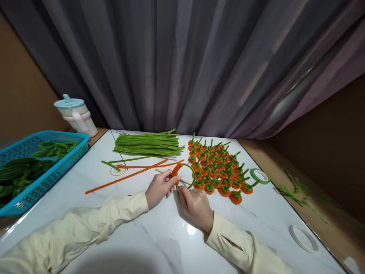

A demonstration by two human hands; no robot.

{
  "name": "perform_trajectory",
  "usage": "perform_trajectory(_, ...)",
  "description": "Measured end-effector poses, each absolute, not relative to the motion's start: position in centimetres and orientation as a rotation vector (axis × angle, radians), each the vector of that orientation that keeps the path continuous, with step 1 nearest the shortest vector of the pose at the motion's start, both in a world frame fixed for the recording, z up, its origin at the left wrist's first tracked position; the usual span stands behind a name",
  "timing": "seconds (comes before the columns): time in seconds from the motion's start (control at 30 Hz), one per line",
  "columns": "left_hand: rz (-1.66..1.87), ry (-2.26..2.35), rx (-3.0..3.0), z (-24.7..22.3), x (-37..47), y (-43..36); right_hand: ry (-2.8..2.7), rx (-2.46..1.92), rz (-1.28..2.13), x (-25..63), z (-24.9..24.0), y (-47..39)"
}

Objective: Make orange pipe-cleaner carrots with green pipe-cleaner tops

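Observation:
Between the fingers of my left hand is a coiled orange pipe cleaner, held just above the table. A green pipe cleaner runs from the coil in a curved loop. My right hand pinches the lower end of that green pipe cleaner close to my left fingertips. A thin pale stick shows behind the hands, partly hidden. To the left lie loose orange pipe cleaners. Right of the hands, several small orange pumpkin-like pieces with green stems stand in rows.
A bundle of green pipe cleaners lies at the back of the white table. On the left are a blue basket with green pieces and a lidded cup. A green tape roll and a white ring lie right.

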State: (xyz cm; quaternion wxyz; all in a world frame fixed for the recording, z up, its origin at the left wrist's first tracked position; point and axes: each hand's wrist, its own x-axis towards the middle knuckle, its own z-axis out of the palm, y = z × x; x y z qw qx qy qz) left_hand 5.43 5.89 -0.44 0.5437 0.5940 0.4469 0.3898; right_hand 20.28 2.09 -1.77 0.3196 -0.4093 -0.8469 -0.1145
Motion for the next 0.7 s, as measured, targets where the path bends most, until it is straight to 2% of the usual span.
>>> perform_trajectory(0.17, 0.914, 1.07, 1.406, -0.2, 5.5, 5.8, -2.226, -1.067, -0.382, 20.4, -2.0, 2.4)
perform_trajectory(0.3, 0.99, 0.987, 1.508, 0.8, 5.0, 6.4, -2.26, -0.969, -0.582, 20.4, -1.8, 2.5)
perform_trajectory(0.4, 0.917, 0.955, 1.515, 1.2, 4.6, 7.0, -2.292, -0.947, -0.659, 20.4, -1.5, 2.5)
perform_trajectory(0.7, 0.929, 0.975, 1.278, 0.6, 4.5, 7.3, -2.349, -1.184, -0.432, 20.8, -1.6, 2.8)
